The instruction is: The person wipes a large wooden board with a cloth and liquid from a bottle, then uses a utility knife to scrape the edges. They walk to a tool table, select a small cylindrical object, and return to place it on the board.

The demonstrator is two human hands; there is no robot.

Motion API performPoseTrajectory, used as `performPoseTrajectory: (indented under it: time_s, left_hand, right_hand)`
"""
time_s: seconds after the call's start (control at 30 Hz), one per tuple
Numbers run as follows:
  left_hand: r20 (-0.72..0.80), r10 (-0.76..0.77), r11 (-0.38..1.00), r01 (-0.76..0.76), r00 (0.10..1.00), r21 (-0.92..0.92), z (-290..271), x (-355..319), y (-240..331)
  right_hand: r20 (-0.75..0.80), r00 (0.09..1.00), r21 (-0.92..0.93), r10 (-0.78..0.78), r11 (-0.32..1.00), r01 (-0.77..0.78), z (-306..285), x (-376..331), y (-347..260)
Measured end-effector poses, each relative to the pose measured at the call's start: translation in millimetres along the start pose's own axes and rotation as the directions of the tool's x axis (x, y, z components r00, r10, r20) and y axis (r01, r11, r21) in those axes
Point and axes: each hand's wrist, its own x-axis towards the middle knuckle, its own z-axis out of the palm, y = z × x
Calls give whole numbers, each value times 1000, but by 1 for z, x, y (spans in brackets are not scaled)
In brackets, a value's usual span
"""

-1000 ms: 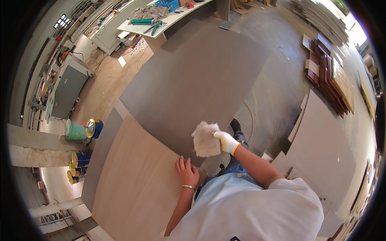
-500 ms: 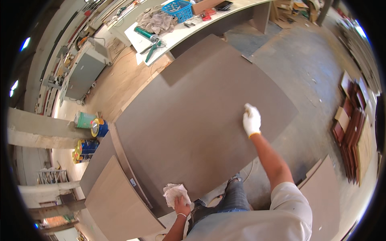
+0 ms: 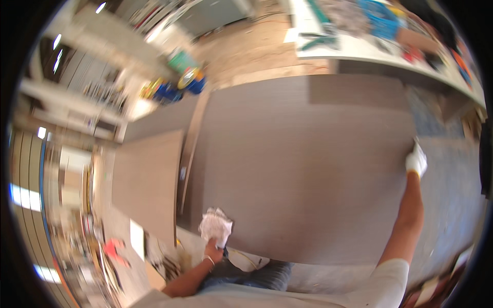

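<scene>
Brown flat panel, crumpled whitish rag.
Left hand clutches rag; gloved right hand at panel edge, grip unclear.

Right hand blurred, tins smeared; bench cropped above

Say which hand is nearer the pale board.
Left. The left hand is just right of the pale board; the right hand is farther off, by the right edge of the dark panel.

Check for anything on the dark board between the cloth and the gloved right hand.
Nothing visible stands in the way: only the dark board shows between the cloth in the left hand and the gloved right hand, though blur could hide specks.
</scene>
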Motion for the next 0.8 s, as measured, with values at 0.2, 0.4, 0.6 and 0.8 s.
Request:
performPoseTrajectory:
  time_s: [0.2,0.4,0.6,0.8]
  left_hand:
    - [90,-152,986,158,984,-60,1,18,32]
    - [-273,-430,900,434,861,-46,-2,18,35]
    - [-15,-549,831,544,836,-113,-17,87,14]
    - [126,99,767,5,987,-641,-62,84,25]
  right_hand:
    - [-138,990,24,-31,999,35,23,22,23]
    - [-26,969,377,-245,895,237,25,-154,-135]
    - [290,839,733,-460,670,114,5,-474,-290]
    - [664,665,729,-341,96,-678,-14,-619,-360]
